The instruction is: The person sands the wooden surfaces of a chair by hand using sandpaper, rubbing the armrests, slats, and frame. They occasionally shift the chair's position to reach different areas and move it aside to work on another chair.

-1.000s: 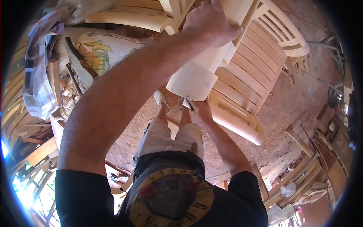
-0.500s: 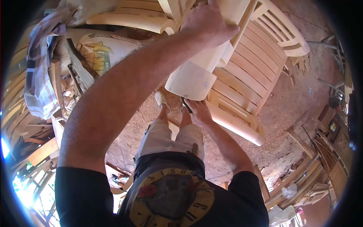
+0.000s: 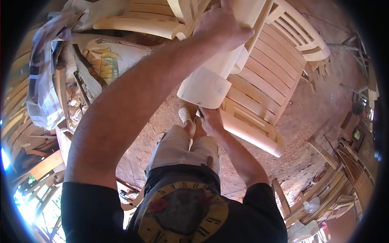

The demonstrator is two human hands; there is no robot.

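Note:
A pale wooden chair has a broad, smooth armrest (image 3: 204, 87) whose rounded end points toward me, with a small dark spot near its corner. My left hand (image 3: 223, 28) is wrapped over the armrest farther up, thumb along its right side. Below the rounded end, my right hand (image 3: 210, 120) is closed with its fingers curled. A small edge of something dark and light shows beside those fingers, too little to name. The slatted seat (image 3: 269, 60) lies to the right of the armrest.
Another pale wooden piece of furniture (image 3: 137, 22) stands at the upper left, beside a printed sack (image 3: 117, 56) and a plaid cloth or bag (image 3: 44, 85). Wood pieces (image 3: 340, 178) are piled at the right. My light clog (image 3: 185, 115) stands on the dusty floor.
My right hand has gone from fingers spread near the armrest's end to curled just under it. My feet and legs appear shifted slightly right. The left hand stays on the armrest.

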